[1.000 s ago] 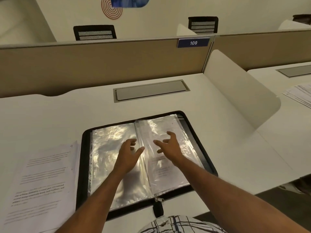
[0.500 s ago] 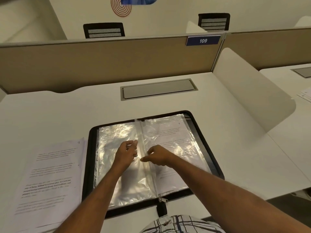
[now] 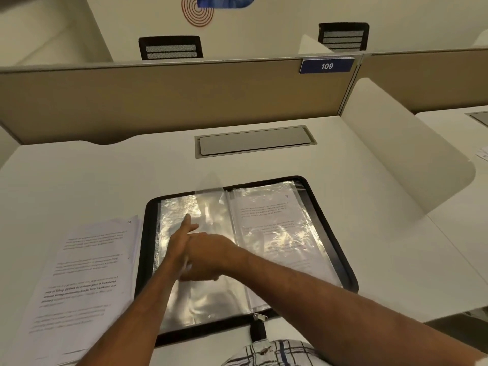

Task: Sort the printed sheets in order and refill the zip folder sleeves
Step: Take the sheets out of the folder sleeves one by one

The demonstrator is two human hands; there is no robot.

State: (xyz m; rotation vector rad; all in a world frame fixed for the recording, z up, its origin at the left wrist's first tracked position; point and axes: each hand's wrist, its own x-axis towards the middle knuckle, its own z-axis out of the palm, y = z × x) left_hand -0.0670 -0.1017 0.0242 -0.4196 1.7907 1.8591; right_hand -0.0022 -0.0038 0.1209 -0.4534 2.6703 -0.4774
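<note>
On white desk [image 3: 383, 233]: zip folder [image 3: 146, 247], sleeve [image 3: 211, 207], sheets [image 3: 87, 273]; partition [image 3: 171, 101].

The zip folder [image 3: 147, 247] had a black border and glossy clear sleeves [image 3: 277, 233]. Left of it were white sheets [image 3: 87, 273] printed in black. Beyond it, a tan partition [image 3: 158, 101] bore a blue plate [image 3: 327, 66] with white numerals. Nearer than it was a white, blue and black plaid shirt [image 3: 274, 352].

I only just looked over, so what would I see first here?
The open black zip folder in the middle of the white desk, its shiny clear sleeves catching the light, with the left hand and right hand overlapping over its left page. Next, the stack of printed sheets just left of the folder, and the blue 109 sign up on the partition.
</note>
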